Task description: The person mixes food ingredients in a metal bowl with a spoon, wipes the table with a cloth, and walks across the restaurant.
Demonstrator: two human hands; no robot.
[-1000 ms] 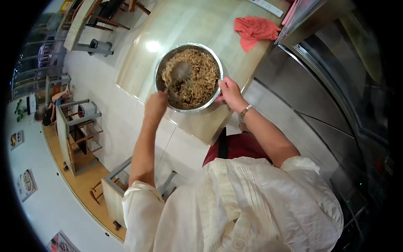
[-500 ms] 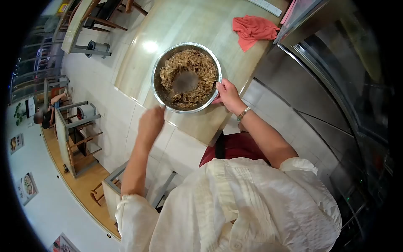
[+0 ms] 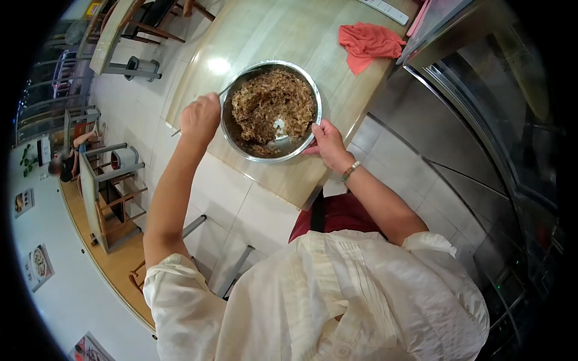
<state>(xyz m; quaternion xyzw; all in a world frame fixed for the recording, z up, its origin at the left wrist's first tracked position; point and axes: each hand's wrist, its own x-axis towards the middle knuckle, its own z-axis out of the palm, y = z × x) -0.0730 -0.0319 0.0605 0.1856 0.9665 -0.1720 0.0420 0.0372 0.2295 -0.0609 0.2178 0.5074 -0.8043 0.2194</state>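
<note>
A round metal bowl (image 3: 229,129) stands near the table's corner, holding a brown, shredded-looking mixture (image 3: 274,99). Part of its shiny bottom shows through near the lower side. My left hand (image 3: 200,118) is closed around a thin metal utensil (image 3: 226,89), just left of the bowl. One end of the utensil sticks out behind the hand, and the other reaches over the rim into the bowl, where its tip cannot be made out. At the bowl's lower right, my right hand (image 3: 329,145) grips the rim, thumb on top.
A crumpled red cloth (image 3: 370,45) and a white remote-like object (image 3: 387,10) lie on the wooden table (image 3: 289,186). A glass-fronted metal cabinet (image 3: 469,114) stands at the right. Other tables and chairs (image 3: 114,204) are at the left, with a seated person (image 3: 67,165) farther off.
My left hand has moved up and left, from the bowl's lower left rim. The mixture has shifted, and the open spot now lies lower in the bowl. My right hand still holds the rim.
</note>
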